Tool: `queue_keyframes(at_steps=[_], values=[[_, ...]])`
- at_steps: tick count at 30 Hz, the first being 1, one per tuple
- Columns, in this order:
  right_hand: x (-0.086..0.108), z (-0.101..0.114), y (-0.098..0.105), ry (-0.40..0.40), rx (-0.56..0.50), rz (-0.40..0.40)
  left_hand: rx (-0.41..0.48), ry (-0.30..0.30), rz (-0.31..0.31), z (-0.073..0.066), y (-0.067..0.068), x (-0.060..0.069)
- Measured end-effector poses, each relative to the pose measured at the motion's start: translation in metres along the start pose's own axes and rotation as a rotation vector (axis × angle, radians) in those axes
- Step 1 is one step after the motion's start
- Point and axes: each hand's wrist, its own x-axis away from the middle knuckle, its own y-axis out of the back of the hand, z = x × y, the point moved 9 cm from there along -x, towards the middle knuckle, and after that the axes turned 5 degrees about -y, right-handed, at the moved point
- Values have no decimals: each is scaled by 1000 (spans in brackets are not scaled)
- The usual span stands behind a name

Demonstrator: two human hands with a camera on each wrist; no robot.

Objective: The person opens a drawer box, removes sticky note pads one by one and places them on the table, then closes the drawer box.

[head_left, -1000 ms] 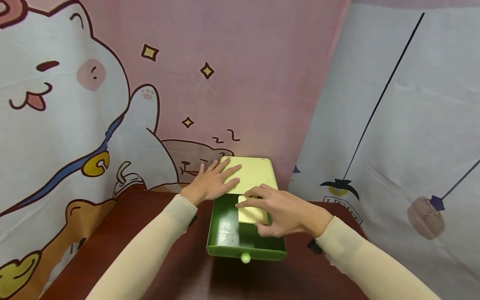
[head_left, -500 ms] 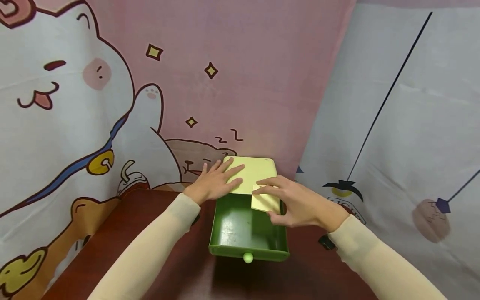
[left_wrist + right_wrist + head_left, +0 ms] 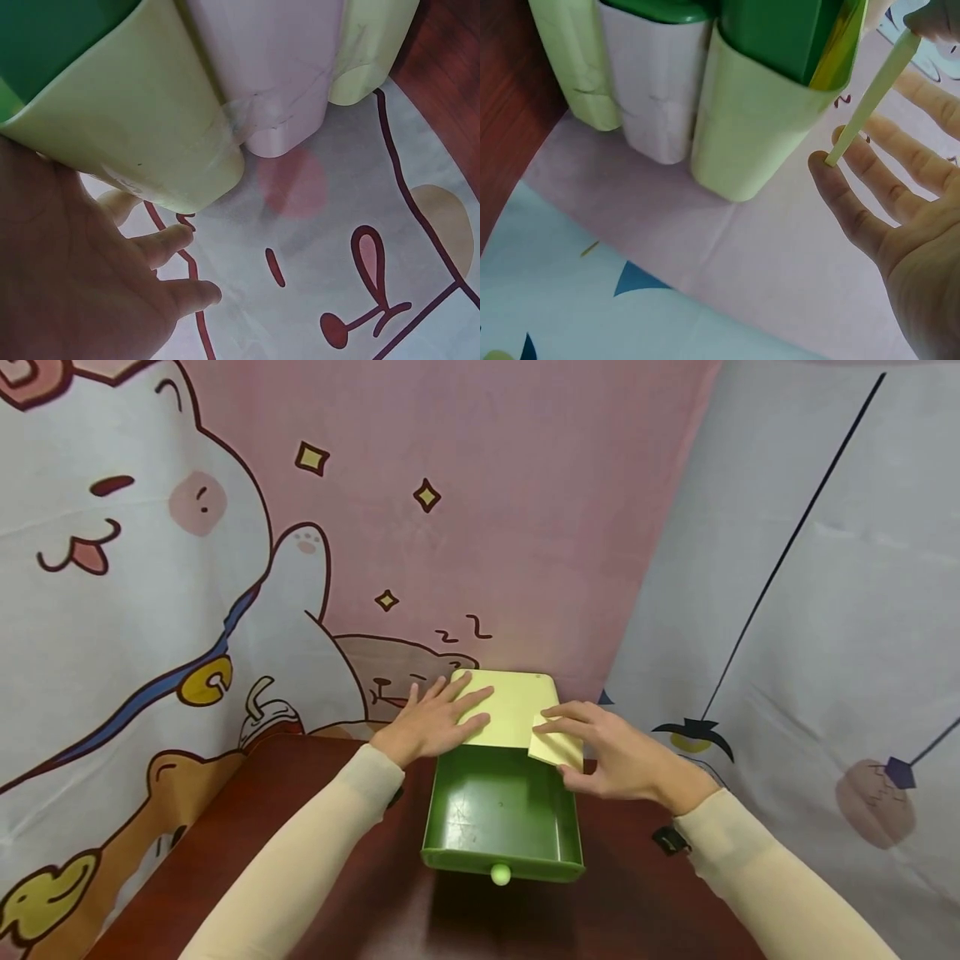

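Observation:
A small desktop drawer unit point(image 3: 517, 702) with a pale yellow top stands against the backdrop, its green top drawer point(image 3: 498, 814) pulled out toward me. My left hand point(image 3: 431, 722) rests on the unit's top at the left, fingers spread. A thin, square, pale yellow pad, like sticky notes point(image 3: 553, 749), is pinched between the thumb and fingers of my right hand point(image 3: 626, 756). It is tilted, above the drawer's back right corner. The right wrist view shows the pad point(image 3: 874, 101) edge-on, apart from the unit's wall. Below, pink and yellow casings are stacked.
The unit stands on a dark red table point(image 3: 277, 785). Close behind hangs a pink and white cartoon-printed cloth point(image 3: 525, 510). A round light green knob point(image 3: 501, 874) sticks out from the drawer front. Something yellow point(image 3: 832, 45) shows inside the drawer's side edge.
My right hand has lifted the pad up and to the right, from over the drawer's middle to its back right corner. The left hand stays on the unit's top.

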Motion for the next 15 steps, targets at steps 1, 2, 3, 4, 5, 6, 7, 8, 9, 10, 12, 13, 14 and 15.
queue_keyframes(at_steps=[1, 2, 3, 4, 5, 6, 7, 8, 9, 10, 12, 13, 14, 15], values=[[2, -2, 0, 0, -2, -9, -2, -1, 0, -1, 0, 0], [3, -5, 1, -2, -4, -17, -2, -3, -1, -1, 0, 1], [5, -7, 1, -2, -6, -28, -1, -5, -2, -2, -1, 1], [7, -10, 1, -1, -7, -39, 1, -7, -2, -2, -1, 1], [9, -12, 1, -4, -6, -48, 2, -9, 0, -2, -2, 1], [10, -15, 1, -10, -5, -54, 4, -10, 2, -2, -3, 2], [12, -17, 1, -17, -6, -57, 6, -10, 5, -2, -3, 2], [14, -20, 1, -26, -6, -60, 8, -11, 7, -2, -4, 2], [16, -23, 2, -35, -10, -62, 10, -12, 8, -1, -4, 2], [17, -26, 2, -46, -13, -64, 8, -13, 8, -1, -4, 2], [19, -33, 2, -69, -20, -64, 6, -13, 2, 0, -4, 1], [20, -36, 3, -80, -24, -63, 6, -12, 0, 0, -4, 1], [20, -39, 3, -92, -27, -63, 5, -11, -3, 1, -3, 1], [21, -42, 3, -102, -29, -63, 1, -10, -5, 2, -3, 0]])
